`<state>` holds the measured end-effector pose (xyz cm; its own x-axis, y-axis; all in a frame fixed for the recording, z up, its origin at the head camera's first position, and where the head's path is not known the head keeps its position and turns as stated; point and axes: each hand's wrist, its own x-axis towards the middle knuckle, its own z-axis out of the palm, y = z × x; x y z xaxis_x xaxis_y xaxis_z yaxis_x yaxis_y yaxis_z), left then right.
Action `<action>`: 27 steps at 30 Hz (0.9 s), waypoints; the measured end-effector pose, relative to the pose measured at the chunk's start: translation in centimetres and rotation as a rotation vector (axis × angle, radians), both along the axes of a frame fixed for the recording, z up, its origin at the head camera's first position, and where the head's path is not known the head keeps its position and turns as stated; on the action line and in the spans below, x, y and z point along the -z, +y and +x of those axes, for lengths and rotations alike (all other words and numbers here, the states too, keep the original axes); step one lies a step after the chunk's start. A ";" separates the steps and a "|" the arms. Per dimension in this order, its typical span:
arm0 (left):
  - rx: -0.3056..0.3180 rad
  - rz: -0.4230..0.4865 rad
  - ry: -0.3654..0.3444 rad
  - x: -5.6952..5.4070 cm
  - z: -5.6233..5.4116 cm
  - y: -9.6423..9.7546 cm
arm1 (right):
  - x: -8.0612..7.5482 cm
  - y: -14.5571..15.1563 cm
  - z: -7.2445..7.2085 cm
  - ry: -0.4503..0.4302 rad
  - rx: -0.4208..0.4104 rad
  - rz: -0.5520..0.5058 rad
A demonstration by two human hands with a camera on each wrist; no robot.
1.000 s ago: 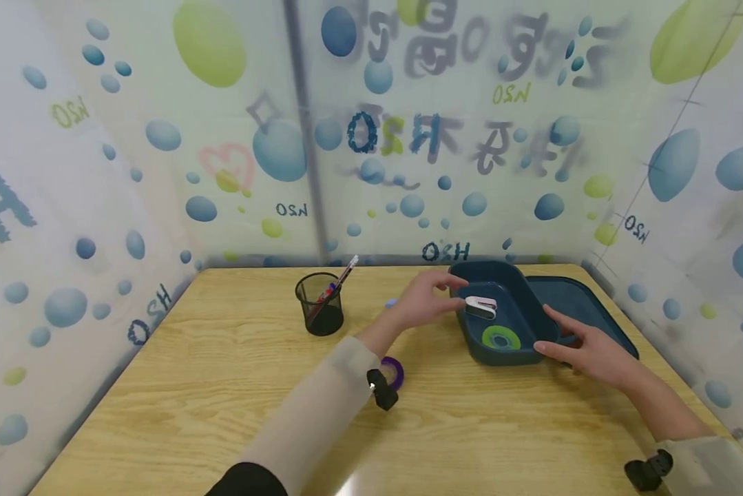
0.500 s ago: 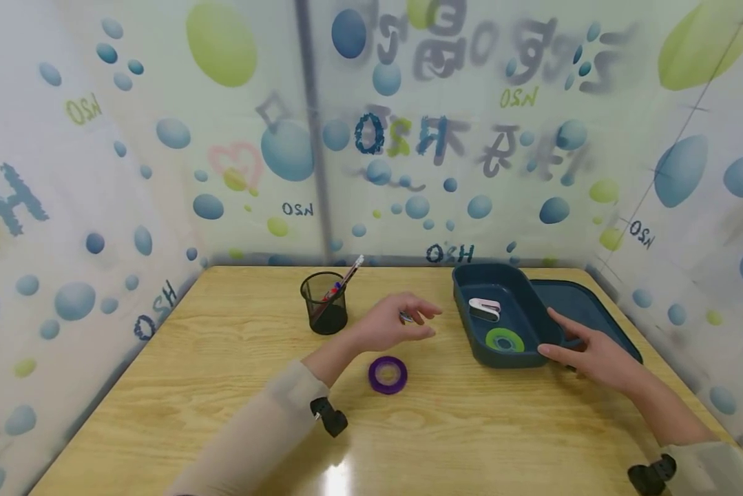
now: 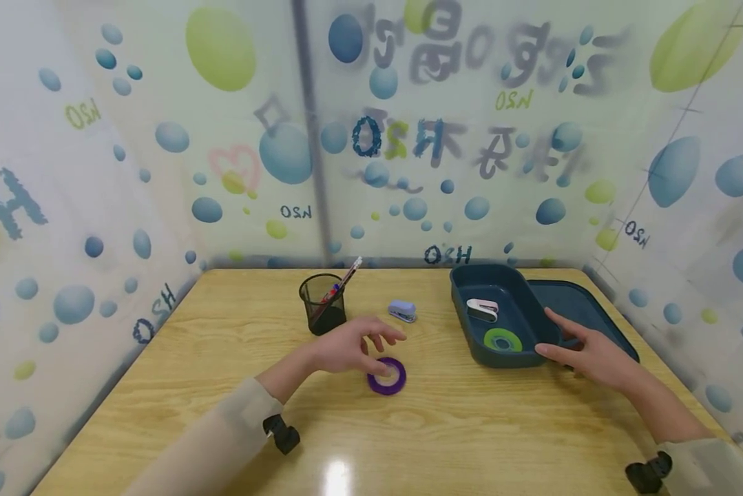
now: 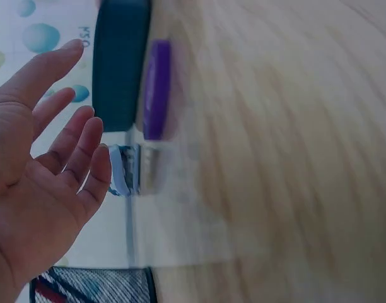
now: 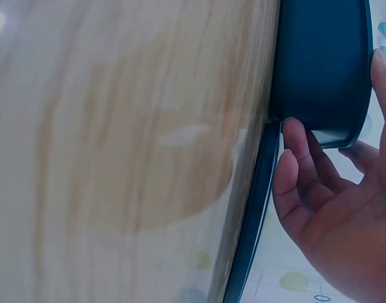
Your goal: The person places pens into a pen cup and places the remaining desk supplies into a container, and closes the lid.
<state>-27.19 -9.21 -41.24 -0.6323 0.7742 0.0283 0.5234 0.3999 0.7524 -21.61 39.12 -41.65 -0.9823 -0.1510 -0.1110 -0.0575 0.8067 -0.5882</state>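
Observation:
My left hand (image 3: 344, 344) hovers over a roll of purple tape (image 3: 386, 376), fingers loosely bent and holding nothing. Just beyond that hand, a light-blue stapler (image 3: 402, 310) lies on the table. At the right, my right hand (image 3: 600, 351) grips the near right side of a dark-blue box (image 3: 484, 356), by its handle. Inside the box are a white and black stapler (image 3: 483, 310) and a roll of green tape (image 3: 503, 339). In the right wrist view, fingers (image 5: 306, 170) curl at the end of the box.
A black mesh pen holder (image 3: 326, 318) with several pens stands left of the light-blue stapler. A dark-blue lid or tray (image 3: 576, 303) lies behind and right of the box. Patterned curtains (image 3: 371, 227) enclose the wooden table (image 3: 222, 331) at the back and sides.
My left hand has moved from the box back leftward and nearer, to above the purple tape, uncovering the light-blue stapler. The right hand has stayed at the box.

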 end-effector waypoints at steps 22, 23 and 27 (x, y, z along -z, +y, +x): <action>0.046 -0.206 -0.048 1.9 -0.5 -1.4 | 0.1 0.1 0.0 -0.019 -0.007 -0.001; 0.041 -0.207 -0.046 1.9 -0.4 -1.3 | 0.1 0.1 0.0 -0.019 -0.006 -0.001; 0.026 -0.207 -0.054 2.0 -0.3 -1.0 | 0.1 0.1 -0.1 -0.012 -0.005 0.001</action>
